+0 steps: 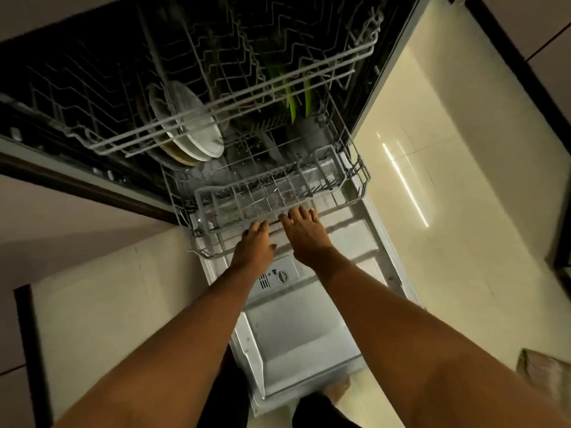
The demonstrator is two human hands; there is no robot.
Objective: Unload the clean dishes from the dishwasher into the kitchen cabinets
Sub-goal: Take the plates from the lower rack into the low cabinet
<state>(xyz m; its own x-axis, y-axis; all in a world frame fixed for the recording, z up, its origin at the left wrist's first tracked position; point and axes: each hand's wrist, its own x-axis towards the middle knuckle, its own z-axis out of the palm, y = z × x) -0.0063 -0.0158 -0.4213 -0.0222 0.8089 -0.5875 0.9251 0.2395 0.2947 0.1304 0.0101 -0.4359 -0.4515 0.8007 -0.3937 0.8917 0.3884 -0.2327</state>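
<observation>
Inside, the lower rack [355, 177] holds white plates [197, 131].

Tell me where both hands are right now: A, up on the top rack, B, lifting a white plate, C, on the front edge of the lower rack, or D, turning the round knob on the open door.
C: the left hand and right hand both rest on the front edge of the lower rack.

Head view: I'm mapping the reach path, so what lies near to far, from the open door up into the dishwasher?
Detergent dispenser dial → left hand and right hand at the lower rack's front rim → cutlery basket → white plates → upper rack.
</observation>
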